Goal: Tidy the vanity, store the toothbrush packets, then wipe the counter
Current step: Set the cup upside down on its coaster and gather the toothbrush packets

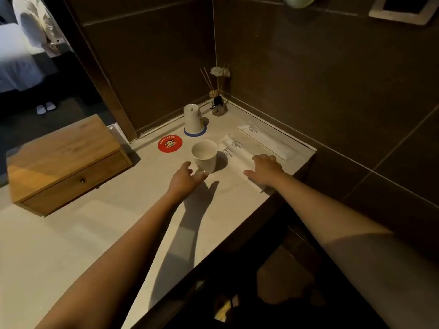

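Note:
Three white toothbrush packets lie on the pale counter (90, 236) near the corner. Two overlap (231, 148), and the third packet (263, 138) lies alone by the right wall. My right hand (264, 172) rests flat on the near end of the overlapping pair, fingers spread, gripping nothing. A white cup (204, 154) stands mouth up and slightly tilted between my hands. My left hand (184, 179) is at its base with the fingers apart; the fingertips touch the bottom and the thumb is off it.
A second white cup (192, 119) stands upside down on a blue coaster, with a red round coaster (170, 144) beside it. A reed diffuser (217, 100) fills the corner. A wooden drawer box (64, 162) sits at the left. The counter's front edge drops off just right of my right hand.

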